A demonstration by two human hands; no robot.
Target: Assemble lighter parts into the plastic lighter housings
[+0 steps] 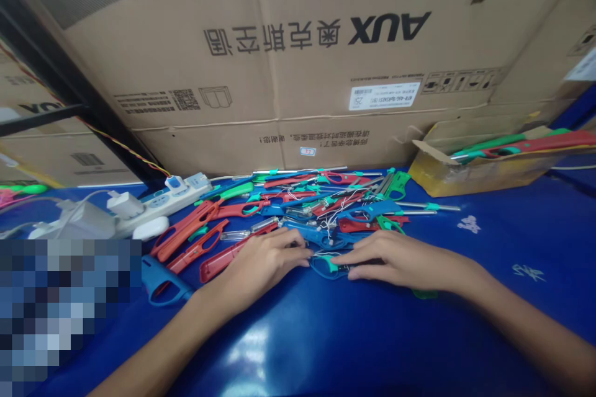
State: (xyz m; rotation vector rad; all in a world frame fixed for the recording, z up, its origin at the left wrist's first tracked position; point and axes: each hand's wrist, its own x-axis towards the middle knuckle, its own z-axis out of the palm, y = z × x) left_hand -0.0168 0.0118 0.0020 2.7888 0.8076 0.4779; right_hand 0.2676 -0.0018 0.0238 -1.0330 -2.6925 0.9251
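Fingers (300, 254) of the left hand (265, 257) are being pressed together on one side of a blue handle (321, 271), while its other side is being gripped by those of the right hand (395, 260). A green trigger (331, 263) is being framed by the handle's loop, and a small dark piece is being partly hidden by the right fingertips; what it is cannot be told. The handle is being held at the middle of a blue bench (288, 341), just on the near side of a heap of red, blue and green lighter parts (237, 208). Behind the heap, the bench's far edge is being backed by a cardboard sheet (279, 87) with upside-down AUX lettering. Toward the far right corner, red and green lighters (535, 144) are being held in an open carton (488, 177). Toward the left edge, white plugs (125, 205) are being carried by a power strip (153, 206).
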